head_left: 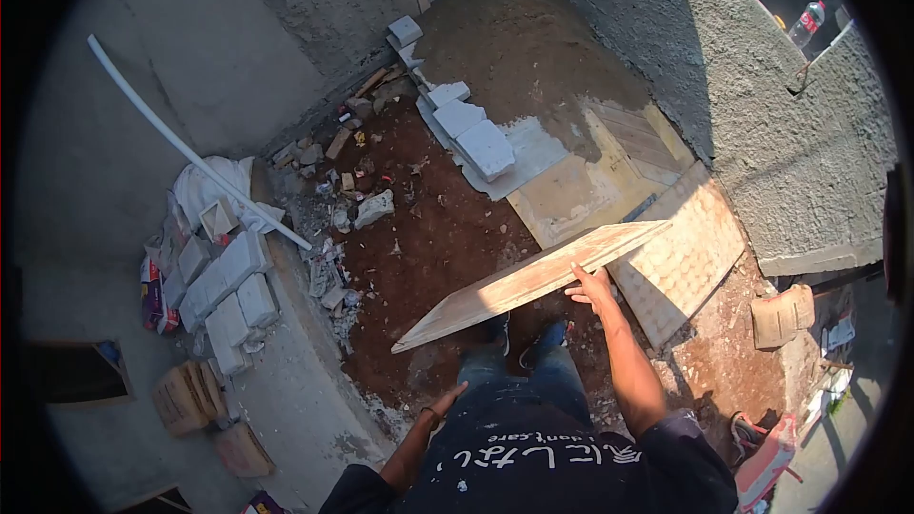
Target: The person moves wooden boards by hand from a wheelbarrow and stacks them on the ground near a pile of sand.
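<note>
Gripping the near long edge of a large paving tile (pixel 533 278), the right hand (pixel 592 287) holds it tilted above the bare dirt floor (pixel 433 228), its long axis running from lower left up to the laid tiles (pixel 666 257) at right. The left hand (pixel 447 398) hangs loosely open and empty by the hip, farther from the tile; open soil lies ahead, bounded by the grey blocks (pixel 473 133) and rough wall (pixel 762 105).

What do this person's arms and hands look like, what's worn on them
Both arms are bare from the elbow down, with dark sleeves ending around the upper arm. The right hand is bare, with no glove or ring to be seen. The left hand is also bare, and a thin dark band circles its wrist. The dark shirt carries white lettering.
</note>
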A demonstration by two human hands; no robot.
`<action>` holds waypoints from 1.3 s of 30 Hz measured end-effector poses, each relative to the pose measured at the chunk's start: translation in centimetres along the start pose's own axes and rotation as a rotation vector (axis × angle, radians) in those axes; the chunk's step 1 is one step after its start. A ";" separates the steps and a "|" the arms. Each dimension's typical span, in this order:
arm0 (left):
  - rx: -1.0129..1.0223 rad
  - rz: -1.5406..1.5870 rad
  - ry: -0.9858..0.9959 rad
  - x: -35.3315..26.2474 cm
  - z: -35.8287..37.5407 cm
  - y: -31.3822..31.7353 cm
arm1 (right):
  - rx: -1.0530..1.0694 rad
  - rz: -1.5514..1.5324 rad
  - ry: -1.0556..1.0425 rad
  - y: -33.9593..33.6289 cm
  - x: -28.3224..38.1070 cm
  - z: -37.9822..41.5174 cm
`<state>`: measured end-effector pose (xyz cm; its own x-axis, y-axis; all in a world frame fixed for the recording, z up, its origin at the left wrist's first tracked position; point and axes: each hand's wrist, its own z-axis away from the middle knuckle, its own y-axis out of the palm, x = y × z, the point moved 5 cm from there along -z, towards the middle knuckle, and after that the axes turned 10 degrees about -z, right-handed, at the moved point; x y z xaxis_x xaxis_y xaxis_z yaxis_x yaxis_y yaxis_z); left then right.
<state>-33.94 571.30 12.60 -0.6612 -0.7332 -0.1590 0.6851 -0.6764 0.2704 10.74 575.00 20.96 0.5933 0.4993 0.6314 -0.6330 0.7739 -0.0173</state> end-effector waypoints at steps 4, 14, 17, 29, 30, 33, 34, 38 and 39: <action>-0.212 -0.502 0.921 2.2 -1.0 -3.4 | -0.040 -0.060 -0.011 -0.7 -0.2 0.6; -0.328 0.432 0.104 -2.2 3.0 -14.0 | -0.127 -0.111 -0.126 -2.1 -1.9 0.9; -0.361 0.675 0.068 -4.0 3.3 -13.6 | -0.172 -0.111 -0.144 -2.9 -1.8 1.8; -0.444 0.352 0.102 -9.8 1.4 -7.5 | -0.104 -0.156 -0.142 -3.2 -2.4 1.6; -0.431 0.328 0.094 -10.1 0.8 -7.0 | -0.104 -0.169 -0.143 -3.1 -2.5 1.3; -0.368 0.227 0.073 -12.0 -1.1 -4.7 | -0.088 -0.173 -0.151 -2.8 -2.5 1.3; -0.350 0.194 0.064 -12.4 -1.7 -4.1 | -0.080 -0.157 -0.134 -2.8 -2.2 1.9; -0.321 0.134 0.033 -12.2 -3.3 -2.9 | -0.121 -0.111 -0.168 -2.8 -1.6 2.5; -0.328 0.137 0.028 -11.7 -3.4 -3.3 | -0.130 -0.115 -0.178 -2.6 -1.9 2.3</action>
<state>-27.45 581.92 10.35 -0.5506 -0.8174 -0.1694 0.8317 -0.5545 -0.0273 10.14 571.14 21.64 0.5535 0.3375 0.7614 -0.4901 0.8712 -0.0299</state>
